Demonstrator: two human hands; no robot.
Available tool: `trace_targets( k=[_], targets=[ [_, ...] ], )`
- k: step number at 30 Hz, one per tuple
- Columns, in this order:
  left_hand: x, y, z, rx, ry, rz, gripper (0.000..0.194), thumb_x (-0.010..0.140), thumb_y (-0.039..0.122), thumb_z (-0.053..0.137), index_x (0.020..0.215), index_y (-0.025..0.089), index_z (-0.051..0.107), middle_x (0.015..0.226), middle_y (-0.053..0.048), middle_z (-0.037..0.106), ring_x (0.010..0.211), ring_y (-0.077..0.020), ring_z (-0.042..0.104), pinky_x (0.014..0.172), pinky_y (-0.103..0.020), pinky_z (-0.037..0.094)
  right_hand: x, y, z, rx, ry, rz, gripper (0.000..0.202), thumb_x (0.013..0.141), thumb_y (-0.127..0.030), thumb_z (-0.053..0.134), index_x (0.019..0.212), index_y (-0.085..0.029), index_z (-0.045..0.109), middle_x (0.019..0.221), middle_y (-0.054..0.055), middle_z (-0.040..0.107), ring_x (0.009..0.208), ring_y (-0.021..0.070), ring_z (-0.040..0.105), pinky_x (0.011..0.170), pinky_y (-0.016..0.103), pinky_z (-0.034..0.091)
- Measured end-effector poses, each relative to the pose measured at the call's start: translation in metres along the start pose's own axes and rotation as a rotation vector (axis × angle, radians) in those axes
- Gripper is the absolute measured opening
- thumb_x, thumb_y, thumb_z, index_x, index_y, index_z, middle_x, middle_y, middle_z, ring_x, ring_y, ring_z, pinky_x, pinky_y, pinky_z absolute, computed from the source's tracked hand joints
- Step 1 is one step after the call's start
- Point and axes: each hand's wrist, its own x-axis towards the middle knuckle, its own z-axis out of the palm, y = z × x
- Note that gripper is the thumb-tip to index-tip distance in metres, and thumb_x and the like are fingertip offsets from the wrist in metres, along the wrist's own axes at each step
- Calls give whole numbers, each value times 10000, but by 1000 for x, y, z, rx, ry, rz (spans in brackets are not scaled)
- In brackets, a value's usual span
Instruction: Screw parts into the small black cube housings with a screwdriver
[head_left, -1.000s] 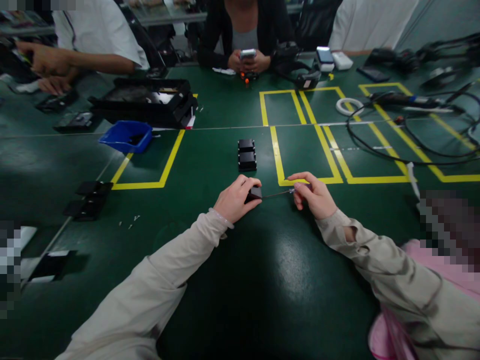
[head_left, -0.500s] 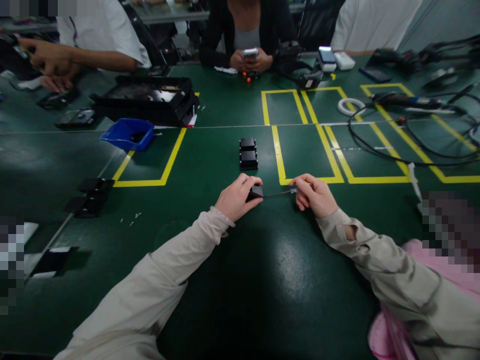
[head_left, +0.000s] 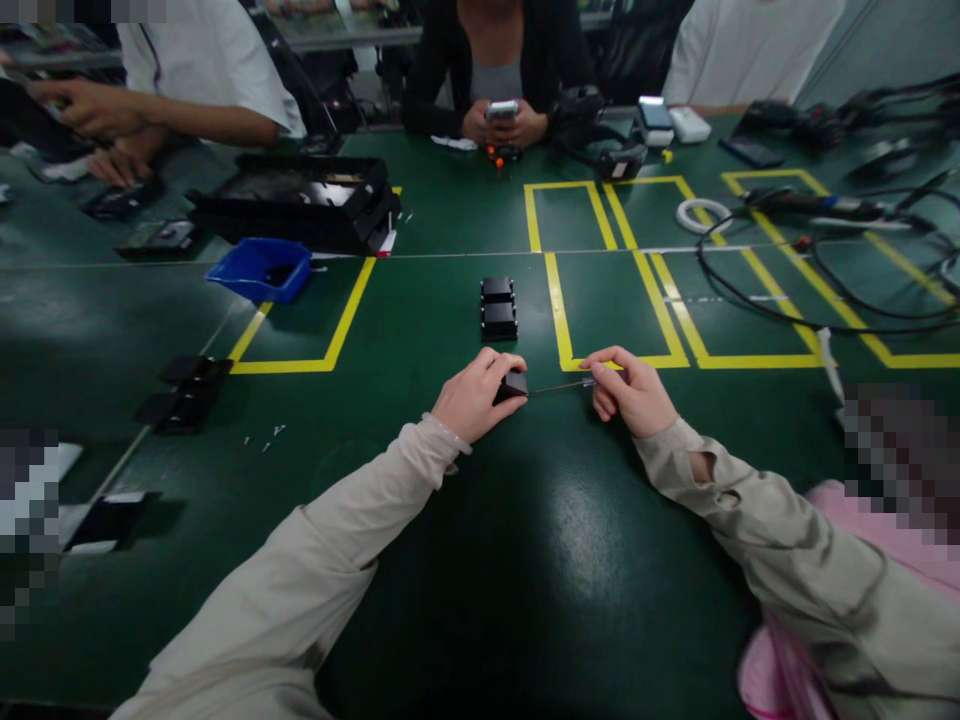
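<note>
Fingers (head_left: 513, 402) of the left hand (head_left: 469, 398) are closed around a small black block (head_left: 515, 383), thumb on the near side and the others on the far side and over the top. This block is located at the middle of the desk (head_left: 457, 560), directly in front of the person. At 3 o'clock from it is the right hand (head_left: 634, 398), whose fingers are pinched together on the clear handle of a thin tool (head_left: 556, 387). The metal shaft of this tool lies almost level and points to 9 o'clock, toward the right end of the block. Whether its tip enters the block, I cannot tell.

At 12 o'clock from the held block, just beyond the left hand, two more black blocks (head_left: 499, 318) stand in one short row, with small shiny pieces along their sides. At 9 o'clock, well apart, some dark parts (head_left: 182, 408) are grouped, and a few tiny pale pieces (head_left: 279, 430) are scattered nearer, between 8 and 9 o'clock. The blue tray (head_left: 259, 268) is at 10 o'clock and has something dark inside. The white ring (head_left: 703, 215) is at 2 o'clock, partly over yellow tape (head_left: 660, 310). At the far edge, at 12 o'clock, another person holds a phone-like device (head_left: 502, 109) with both hands.
</note>
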Motion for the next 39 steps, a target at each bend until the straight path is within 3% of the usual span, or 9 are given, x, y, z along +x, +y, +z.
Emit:
trace_targets(
  k=[4, 10, 15, 21, 26, 31, 36, 39],
  targets=[
    [0, 0, 0, 7, -3, -5, 375, 858, 311, 655, 1181, 248, 475, 1164, -47, 531, 1007, -217, 604, 831, -356, 532, 0, 0, -1, -39, 3, -18, 287, 853, -442, 613, 974, -195, 532, 448, -105, 485, 369, 74, 478, 387, 201, 365],
    [-1, 0, 1, 9, 7, 3, 370, 859, 308, 654, 1178, 249, 476, 1157, -43, 532, 1007, -212, 604, 828, -350, 530, 0, 0, 1, 28, -9, 6, 295, 864, -488, 586, 880, -199, 530, 363, -137, 349, 294, 66, 384, 347, 208, 340],
    [-1, 0, 1, 12, 6, 2, 372, 861, 315, 653, 1181, 251, 474, 1161, -41, 531, 1009, -212, 602, 827, -346, 529, 0, 1, -1, -13, 6, -18, 282, 845, -423, 627, 984, -201, 522, 460, -109, 484, 367, 74, 479, 384, 204, 368],
    [0, 0, 1, 4, 1, -4, 369, 856, 302, 657, 1174, 252, 478, 1158, -41, 531, 1028, -212, 600, 859, -355, 525, 0, 1, -1, 6, -12, -10, 286, 877, -475, 571, 871, -191, 539, 364, -136, 337, 288, 70, 399, 341, 205, 314],
    [0, -1, 1, 5, 4, 6, 371, 855, 309, 657, 1175, 253, 477, 1156, -42, 530, 1025, -213, 601, 857, -352, 525, 0, 1, -1, -12, -1, -30, 290, 850, -443, 622, 981, -205, 521, 459, -109, 484, 367, 74, 477, 390, 207, 375],
    [-1, 0, 1, 3, 1, -6, 378, 851, 311, 662, 1177, 254, 480, 1156, -43, 532, 1019, -215, 602, 846, -354, 528, 0, 1, -1, 7, -8, -21, 283, 876, -477, 576, 874, -196, 541, 375, -133, 340, 300, 65, 393, 348, 207, 322],
    [-1, -1, 0, 3, -4, -2, 386, 851, 315, 663, 1184, 254, 478, 1164, -44, 532, 1021, -217, 602, 849, -360, 528, 0, 1, -2, 1, -12, -41, 284, 855, -425, 619, 1003, -208, 509, 468, -111, 478, 369, 73, 472, 383, 206, 369],
    [-1, -1, 0, 3, -4, 1, 385, 850, 315, 664, 1181, 254, 479, 1159, -44, 531, 1010, -215, 603, 839, -358, 530, 0, 1, -1, 8, -7, -34, 278, 861, -437, 608, 981, -205, 512, 444, -120, 440, 355, 68, 449, 379, 207, 364]
  ],
)
